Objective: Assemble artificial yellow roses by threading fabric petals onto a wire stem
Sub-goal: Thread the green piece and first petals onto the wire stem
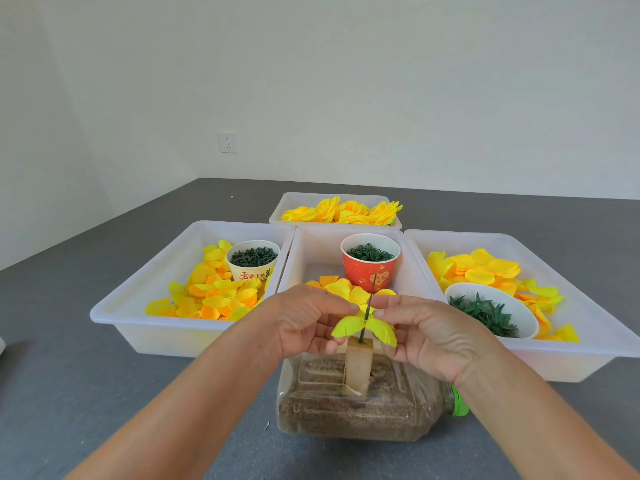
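Petal layer (364,329) sits partway down the wire stem (368,308), just above the pale block (359,365) the stem is stuck into, in front of the middle tray (412,271). Fabric looks thin, light and floppy; lobes droop L and R. Prob. creases easily, tears at the centre hole if yanked. Best held close to the hole, both sides of the stem, and slid down evenly. The stem is thin and likely bends, so push along its axis, not sideways.

Left hand (304,320): grip curled, thumb and forefinger tips pinching the petal layer beside the stem. Right hand (426,336): same from the other side, fingertips at the stem; whether they touch wire or only fabric I can't tell.

The block stands in a clear plastic jug (356,407) lying on its side, part-filled w/ brown grain, on the grey tabletop (104,393).

Beyond: red cup (370,261) of green rings, left tray (138,292) w/ loose petals and a white cup (252,259), right tray (588,271) w/ petals and a bowl of green calyxes (491,315), far tray (294,202) of finished roses (343,211).
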The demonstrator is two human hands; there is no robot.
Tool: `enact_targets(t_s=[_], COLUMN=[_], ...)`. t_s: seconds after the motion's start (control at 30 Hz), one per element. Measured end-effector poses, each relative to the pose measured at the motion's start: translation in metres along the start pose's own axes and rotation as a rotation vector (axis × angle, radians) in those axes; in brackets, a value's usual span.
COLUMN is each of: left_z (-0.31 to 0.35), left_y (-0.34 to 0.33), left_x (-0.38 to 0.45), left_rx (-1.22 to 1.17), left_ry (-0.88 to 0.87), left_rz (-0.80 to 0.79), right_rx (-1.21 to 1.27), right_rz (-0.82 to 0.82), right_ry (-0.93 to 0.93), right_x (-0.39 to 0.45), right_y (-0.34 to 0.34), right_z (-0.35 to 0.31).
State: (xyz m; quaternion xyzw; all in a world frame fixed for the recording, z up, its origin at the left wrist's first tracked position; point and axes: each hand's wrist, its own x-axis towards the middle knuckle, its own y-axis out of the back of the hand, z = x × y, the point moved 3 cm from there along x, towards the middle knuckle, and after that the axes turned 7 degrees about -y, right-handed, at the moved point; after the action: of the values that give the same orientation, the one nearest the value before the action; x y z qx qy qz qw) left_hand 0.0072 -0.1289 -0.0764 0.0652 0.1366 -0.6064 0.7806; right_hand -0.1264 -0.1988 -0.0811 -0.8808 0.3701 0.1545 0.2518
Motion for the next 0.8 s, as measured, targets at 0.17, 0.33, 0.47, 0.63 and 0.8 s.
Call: enact_targets(t_s=[0.17, 0.33, 0.47, 0.63, 0.8], left_z=[0.0022, 0.001, 0.0006, 0.0017, 0.0], left_y=[-0.0001, 0.0, -0.0006, -0.003, -0.0017], left_x=[0.0015, 0.0026, 0.0016, -0.0011, -0.0035], left_rx=[-0.026, -0.033, -0.001, 0.061, 0.068], left_ry=[0.025, 0.046, 0.042, -0.003, -0.025], left_rz=[0.018, 0.014, -0.01, -0.055, -0.049], right_rx=[0.153, 0.148, 0.06, -0.088, -0.184], right_rz=[0.013, 0.02, 0.015, 0.0, 0.017], right_ry=[-0.063, -0.081, -0.072, -0.006, 0.085], right_x=[-0.0003, -0.0001, 0.0002, 0.0006, -0.0034], right_y=[-0.003, -0.0041, -0.0027, -0.0026, -0.0038], right_z=[-0.0013, -0.0014, -0.0003, 0.0018, 0.0023])
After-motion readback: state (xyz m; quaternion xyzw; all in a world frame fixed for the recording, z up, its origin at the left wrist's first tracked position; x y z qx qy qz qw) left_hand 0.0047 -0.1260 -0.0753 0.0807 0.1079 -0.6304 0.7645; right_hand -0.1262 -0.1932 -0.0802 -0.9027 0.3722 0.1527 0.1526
